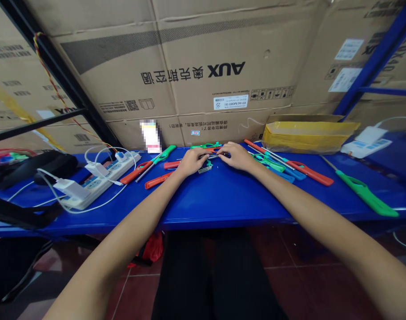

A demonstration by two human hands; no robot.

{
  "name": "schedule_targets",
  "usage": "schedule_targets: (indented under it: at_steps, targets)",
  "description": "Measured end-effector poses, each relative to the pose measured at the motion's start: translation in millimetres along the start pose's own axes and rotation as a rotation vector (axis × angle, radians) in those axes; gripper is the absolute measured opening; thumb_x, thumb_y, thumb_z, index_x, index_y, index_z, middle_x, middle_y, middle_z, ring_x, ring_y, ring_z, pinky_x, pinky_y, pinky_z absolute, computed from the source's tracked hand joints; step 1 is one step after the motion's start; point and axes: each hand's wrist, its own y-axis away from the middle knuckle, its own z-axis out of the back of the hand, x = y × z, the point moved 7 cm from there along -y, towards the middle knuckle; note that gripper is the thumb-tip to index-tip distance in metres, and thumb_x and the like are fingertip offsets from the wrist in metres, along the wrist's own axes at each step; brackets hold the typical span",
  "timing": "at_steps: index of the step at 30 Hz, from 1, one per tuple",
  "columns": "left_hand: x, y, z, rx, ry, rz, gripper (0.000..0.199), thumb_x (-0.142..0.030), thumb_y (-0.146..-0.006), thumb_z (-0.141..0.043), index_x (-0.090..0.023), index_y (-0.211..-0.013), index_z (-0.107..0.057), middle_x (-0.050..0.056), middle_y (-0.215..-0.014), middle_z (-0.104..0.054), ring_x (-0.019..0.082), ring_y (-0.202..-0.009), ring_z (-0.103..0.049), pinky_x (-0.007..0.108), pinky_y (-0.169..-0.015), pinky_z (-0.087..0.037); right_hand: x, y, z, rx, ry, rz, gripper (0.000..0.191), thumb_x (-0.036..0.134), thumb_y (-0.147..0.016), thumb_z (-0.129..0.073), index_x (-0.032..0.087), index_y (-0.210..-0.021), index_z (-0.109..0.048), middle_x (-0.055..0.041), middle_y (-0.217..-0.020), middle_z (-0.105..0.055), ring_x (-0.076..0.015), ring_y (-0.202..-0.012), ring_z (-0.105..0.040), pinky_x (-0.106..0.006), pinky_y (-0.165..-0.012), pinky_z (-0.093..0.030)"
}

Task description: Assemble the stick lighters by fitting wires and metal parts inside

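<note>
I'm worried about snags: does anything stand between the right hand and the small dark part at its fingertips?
Nothing visible does: the right hand has the small dark part at its fingertips; a red handle lies farther right, out of the way.

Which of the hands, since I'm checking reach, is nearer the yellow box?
Right: the right hand is to the left of the yellow box, apart from it; the left hand is farther left.

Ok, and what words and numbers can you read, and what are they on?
"AUX 奥克斯空调", upside down, on the big cardboard box.
"师傅您辛苦了!", upside down, lower on that box.
Seemingly "AUX", partly hidden, on the left box and right box.
Too small or blurred: white stickers, other print.
</note>
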Motion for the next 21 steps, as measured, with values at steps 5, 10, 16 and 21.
schedule_targets:
  at_steps: [5, 10, 16, 21]
  targets:
    - [3, 1, 3.0, 0.022, 0.037, 0.048, 0.031, -0.03, -0.108, -0.058, -0.021, -0.12, -0.085, 0.007, -0.108, -0.087, 0.027, -0.097, -0.079, 0.037, -0.092, -0.059, 0, 0, -1, -0.015, 0.0, 0.006, 0.025, 0.021, -0.106, -0.064, 0.023, -0.113, -0.087, -0.0112, -0.116, -0.085, -0.0307, -0.111, -0.072, -0.046, -0.101, -0.054]
    - [5, 2, 3.8, 0.049, 0.033, 0.054, 0.029, -0.033, -0.108, -0.057, -0.021, -0.11, -0.083, 0.006, -0.1, -0.086, 0.026, -0.09, -0.078, 0.033, -0.087, -0.056, -7, 0, -5, -0.022, -0.026, 0.017, 0.022, 0.022, -0.106, -0.068, 0.024, -0.115, -0.088, -0.0106, -0.118, -0.085, -0.0305, -0.113, -0.073, -0.044, -0.102, -0.055]
    - [6, 2, 12.6, 0.004, 0.024, 0.045, 0.029, -0.033, -0.108, -0.057, -0.021, -0.108, -0.083, 0.005, -0.095, -0.085, 0.024, -0.085, -0.076, 0.032, -0.082, -0.054, -27, 1, 8, -0.04, 0.02, -0.006, 0.026, 0.019, -0.104, -0.067, 0.025, -0.121, -0.086, -0.0093, -0.119, -0.085, -0.0305, -0.116, -0.072, -0.046, -0.106, -0.055]
    - [15, 1, 18.2, -0.047, -0.031, 0.087, 0.023, -0.033, -0.106, -0.065, -0.021, -0.111, -0.083, 0.006, -0.095, -0.084, 0.024, -0.084, -0.074, 0.035, -0.082, -0.054, -58, 9, 20, 0.004, 0.113, -0.153, 0.026, 0.019, -0.099, -0.07, 0.022, -0.119, -0.086, -0.0113, -0.116, -0.084, -0.0311, -0.111, -0.073, -0.045, -0.104, -0.055]
